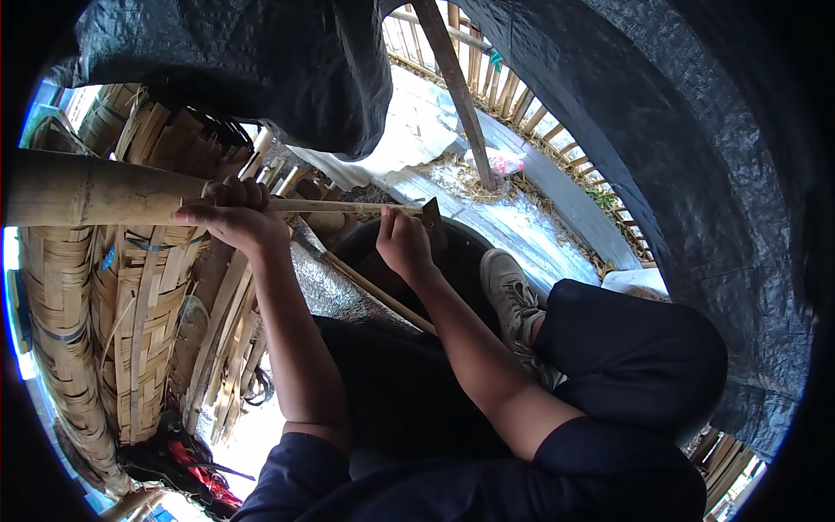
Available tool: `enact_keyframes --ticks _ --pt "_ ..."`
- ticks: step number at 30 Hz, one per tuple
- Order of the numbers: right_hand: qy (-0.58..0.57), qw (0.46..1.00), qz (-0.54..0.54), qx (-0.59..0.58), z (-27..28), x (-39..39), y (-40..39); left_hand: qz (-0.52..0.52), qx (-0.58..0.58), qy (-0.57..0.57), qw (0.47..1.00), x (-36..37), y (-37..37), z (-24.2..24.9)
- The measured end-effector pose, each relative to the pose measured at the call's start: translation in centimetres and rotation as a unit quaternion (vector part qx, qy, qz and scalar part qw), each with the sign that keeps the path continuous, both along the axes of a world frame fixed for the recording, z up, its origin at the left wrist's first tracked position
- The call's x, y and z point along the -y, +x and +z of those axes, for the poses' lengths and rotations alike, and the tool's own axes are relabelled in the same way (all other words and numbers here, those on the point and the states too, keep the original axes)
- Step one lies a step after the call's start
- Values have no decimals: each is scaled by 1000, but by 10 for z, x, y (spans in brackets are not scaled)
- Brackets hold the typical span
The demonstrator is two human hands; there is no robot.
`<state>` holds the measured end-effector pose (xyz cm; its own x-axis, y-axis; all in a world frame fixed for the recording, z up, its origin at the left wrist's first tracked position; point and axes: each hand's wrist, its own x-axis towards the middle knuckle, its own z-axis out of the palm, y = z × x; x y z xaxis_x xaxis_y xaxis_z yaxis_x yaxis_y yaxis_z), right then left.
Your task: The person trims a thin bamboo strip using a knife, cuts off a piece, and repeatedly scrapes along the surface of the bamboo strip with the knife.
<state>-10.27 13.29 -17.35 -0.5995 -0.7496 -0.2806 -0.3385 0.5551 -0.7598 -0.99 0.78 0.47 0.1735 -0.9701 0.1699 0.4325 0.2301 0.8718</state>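
Note:
A thin, pale bamboo stick (326,207) stretches sideways between my two hands. My left hand (239,217) is closed round its left part, right beside the end of a thick bamboo pole (113,191), its thumb stretched along the pole. My right hand (404,244) is a fist at the stick's right end, the fingertips pressed on it. Just past that fist a dark, flat, pointed piece like a blade (431,210) shows; I cannot tell whether the fist also grips it. Below the hands, a dark round tub (474,248) sits by my shoe (509,287).
Woven bamboo baskets (61,322) and split bamboo pieces (226,348) crowd the left. Dark tarpaulin (696,157) hangs above and at right. A slanted wooden post (457,87) stands ahead, with a bamboo fence (522,104) behind. Another bamboo stick (374,287) lies below my hands.

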Motion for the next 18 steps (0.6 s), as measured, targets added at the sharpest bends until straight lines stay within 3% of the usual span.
enact_keyframes --ticks 1,2,4,8,10,11,13,17,18 --pt "-94 995 6 -20 -11 -1 3 0 -1 0 1000 0 0 0" --pt "-95 995 6 -21 -21 -8 2 -5 7 -6 1000 0 0 -1" --pt "110 994 -9 -26 -42 -20 -4 -11 12 -15 1000 2 1 -3" --pt "118 992 -19 -28 -25 -2 -3 -17 0 -3 1000 2 3 -2" --pt "-21 1000 18 -7 22 1 -8 -8 -3 3 1000 2 2 -2" --pt "-21 1000 18 -8 1 -3 -5 -10 0 -4 1000 3 2 -3" --pt "111 993 -29 15 -63 -11 1 -13 0 -14 1000 4 3 -3" --pt "140 989 -49 8 -35 -5 -3 -14 7 -7 1000 3 3 -1" --pt "93 995 -37 6 -8 -1 -5 -7 5 -3 1000 2 4 -1"
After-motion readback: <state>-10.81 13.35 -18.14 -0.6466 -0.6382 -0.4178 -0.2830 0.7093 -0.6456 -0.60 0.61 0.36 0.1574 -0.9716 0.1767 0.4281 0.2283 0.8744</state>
